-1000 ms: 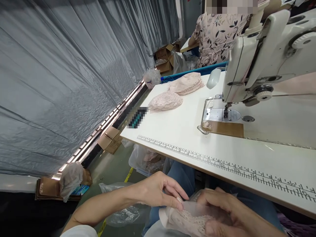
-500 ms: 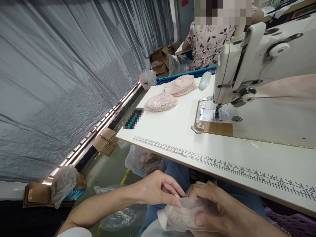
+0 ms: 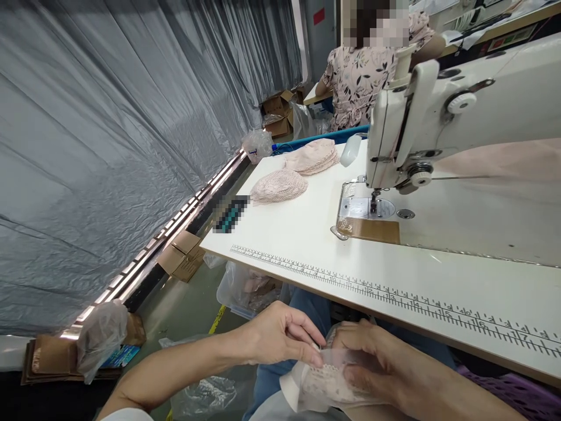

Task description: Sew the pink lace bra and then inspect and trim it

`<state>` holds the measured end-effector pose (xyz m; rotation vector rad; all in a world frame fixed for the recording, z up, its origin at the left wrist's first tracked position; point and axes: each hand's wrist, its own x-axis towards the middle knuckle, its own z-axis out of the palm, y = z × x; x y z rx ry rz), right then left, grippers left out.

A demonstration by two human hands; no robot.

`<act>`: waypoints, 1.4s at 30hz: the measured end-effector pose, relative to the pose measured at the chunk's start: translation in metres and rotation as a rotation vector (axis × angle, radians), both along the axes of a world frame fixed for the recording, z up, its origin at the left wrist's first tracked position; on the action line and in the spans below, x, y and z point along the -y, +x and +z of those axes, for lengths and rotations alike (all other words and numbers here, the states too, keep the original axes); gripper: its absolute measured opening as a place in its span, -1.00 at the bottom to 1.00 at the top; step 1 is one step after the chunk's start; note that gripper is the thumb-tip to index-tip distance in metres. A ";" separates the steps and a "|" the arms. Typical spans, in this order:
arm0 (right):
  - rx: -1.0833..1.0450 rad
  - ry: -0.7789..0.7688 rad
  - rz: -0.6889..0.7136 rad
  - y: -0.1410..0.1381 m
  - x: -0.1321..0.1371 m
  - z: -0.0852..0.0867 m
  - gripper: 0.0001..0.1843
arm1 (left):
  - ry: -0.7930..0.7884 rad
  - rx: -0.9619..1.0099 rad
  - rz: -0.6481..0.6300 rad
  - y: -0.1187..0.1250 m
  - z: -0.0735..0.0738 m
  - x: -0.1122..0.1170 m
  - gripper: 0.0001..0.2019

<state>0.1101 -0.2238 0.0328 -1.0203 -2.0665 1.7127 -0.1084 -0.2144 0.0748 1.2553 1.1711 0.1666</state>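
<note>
Low in the head view, in front of the table edge, both hands hold a pale pink piece of lace and sheer fabric [image 3: 326, 386] over the lap. My left hand [image 3: 280, 339] pinches its upper edge between thumb and fingers. My right hand [image 3: 372, 362] is wrapped round the other side, its thumb pressed on the lace. The fabric's far side is hidden behind the right fingers. On the table lie a rounded stack of pink lace pieces [image 3: 280, 186] and, just behind it, a second pink stack [image 3: 313, 156].
A white sewing machine [image 3: 394, 128] stands on the white table [image 3: 280, 234], which has a ruler printed along its front edge. Below is a clear plastic bin [image 3: 234, 292]. Cardboard boxes [image 3: 179, 254] sit by the grey curtain [image 3: 131, 117]. A person [image 3: 359, 76] sits beyond the table.
The view has shifted slightly, so the table and sewing machine appear further left. Both hands keep their grip on the lace fabric, with barely any movement.
</note>
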 end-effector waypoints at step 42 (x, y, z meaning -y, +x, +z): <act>-0.059 -0.232 -0.092 -0.010 -0.004 -0.014 -0.81 | -0.042 0.086 0.032 0.000 -0.019 0.007 -0.37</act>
